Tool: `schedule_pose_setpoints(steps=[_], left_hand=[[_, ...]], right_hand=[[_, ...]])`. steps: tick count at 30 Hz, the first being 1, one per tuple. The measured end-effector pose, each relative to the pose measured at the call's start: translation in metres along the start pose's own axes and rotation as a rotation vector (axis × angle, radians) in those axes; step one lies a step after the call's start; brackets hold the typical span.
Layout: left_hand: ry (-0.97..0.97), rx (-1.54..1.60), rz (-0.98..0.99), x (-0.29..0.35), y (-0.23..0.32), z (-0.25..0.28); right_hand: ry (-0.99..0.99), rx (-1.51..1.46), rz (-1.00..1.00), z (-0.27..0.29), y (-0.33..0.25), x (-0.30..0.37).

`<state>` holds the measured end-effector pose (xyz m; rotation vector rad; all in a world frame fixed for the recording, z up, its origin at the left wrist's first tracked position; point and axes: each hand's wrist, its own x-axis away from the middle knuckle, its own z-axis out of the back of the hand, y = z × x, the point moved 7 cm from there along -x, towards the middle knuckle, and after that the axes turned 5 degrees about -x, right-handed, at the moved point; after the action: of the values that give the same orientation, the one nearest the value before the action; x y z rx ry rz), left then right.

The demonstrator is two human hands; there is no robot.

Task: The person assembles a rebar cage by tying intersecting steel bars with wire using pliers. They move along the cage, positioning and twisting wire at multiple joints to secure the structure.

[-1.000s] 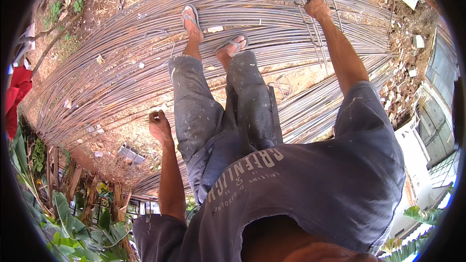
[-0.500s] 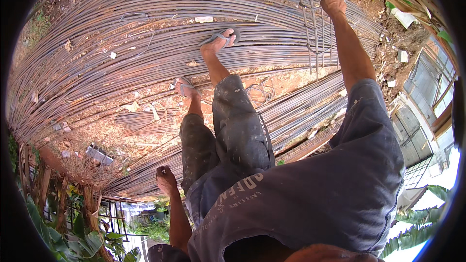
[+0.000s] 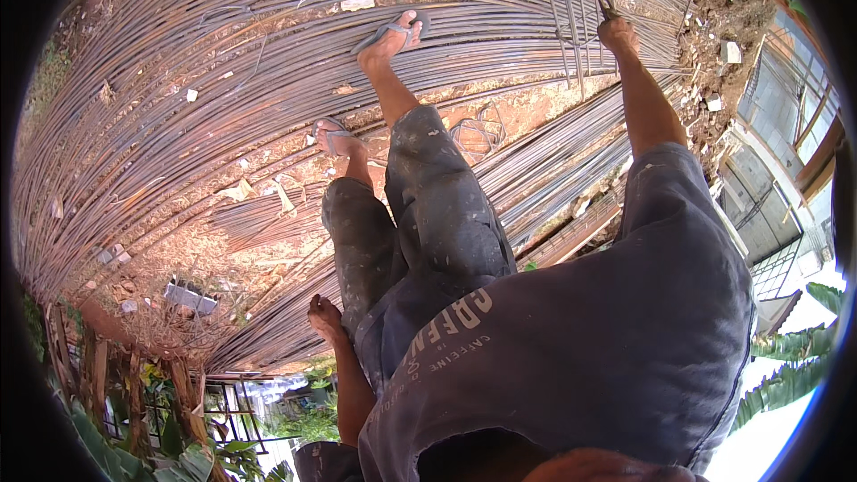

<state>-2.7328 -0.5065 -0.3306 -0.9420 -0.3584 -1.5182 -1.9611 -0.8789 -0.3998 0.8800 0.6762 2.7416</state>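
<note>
My right arm reaches far forward. My right hand (image 3: 619, 37) is closed around the handles of dark metal pincers (image 3: 607, 5), whose jaw end is at a rebar cage (image 3: 572, 13) of long bars and cross ties. Whether the jaws grip a wire cannot be made out. The cage lies across a wide spread of long steel bars (image 3: 223, 45). Down by my left thigh hangs my left hand (image 3: 325, 318), its fingers curled together; what they hold, if anything, is too small to name.
My sandalled feet (image 3: 389, 39) stand among the bars. Bent wire loops (image 3: 479, 131) lie on the soil by my knee. A second bar bundle (image 3: 562, 165) runs to the right. A grey block (image 3: 190, 297) sits at left, near plants (image 3: 170, 428). Rubble (image 3: 730, 53) lies at right.
My right hand and the pincers have come back towards me, along the cage's right side. My left hand has moved right, closer to my thigh. The whole view has shifted slightly.
</note>
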Motion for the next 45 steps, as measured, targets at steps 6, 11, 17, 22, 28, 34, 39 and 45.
schedule_pose_setpoints(steps=[6, 11, 17, 22, 28, 34, 39, 45], left_hand=[[-0.186, 0.113, -0.125, -0.024, 0.003, -0.006], [0.004, 0.065, -0.288, -0.075, -0.022, -0.008], [-0.15, 0.166, -0.42, -0.102, -0.044, -0.038], [-0.137, 0.21, -0.395, -0.088, -0.039, -0.043], [-0.259, 0.245, -0.356, -0.067, -0.021, -0.047], [-0.256, 0.168, -0.523, -0.063, -0.02, -0.055], [-0.225, 0.204, -0.467, -0.082, -0.022, -0.047], [-0.222, 0.193, -0.518, -0.095, -0.029, -0.043]], right_hand=[[-0.304, 0.01, 0.03, -0.106, 0.03, 0.104], [-0.142, -0.291, -0.098, -0.141, 0.034, 0.059], [0.153, -0.563, -0.114, -0.095, -0.014, -0.041], [0.082, -0.684, -0.156, -0.08, -0.033, -0.076], [0.155, -0.071, 0.044, -0.085, 0.003, -0.041], [0.143, 0.077, 0.121, -0.099, 0.013, -0.032], [0.111, 0.166, 0.161, -0.098, 0.015, -0.042], [0.211, 0.09, 0.061, -0.081, 0.032, -0.013]])
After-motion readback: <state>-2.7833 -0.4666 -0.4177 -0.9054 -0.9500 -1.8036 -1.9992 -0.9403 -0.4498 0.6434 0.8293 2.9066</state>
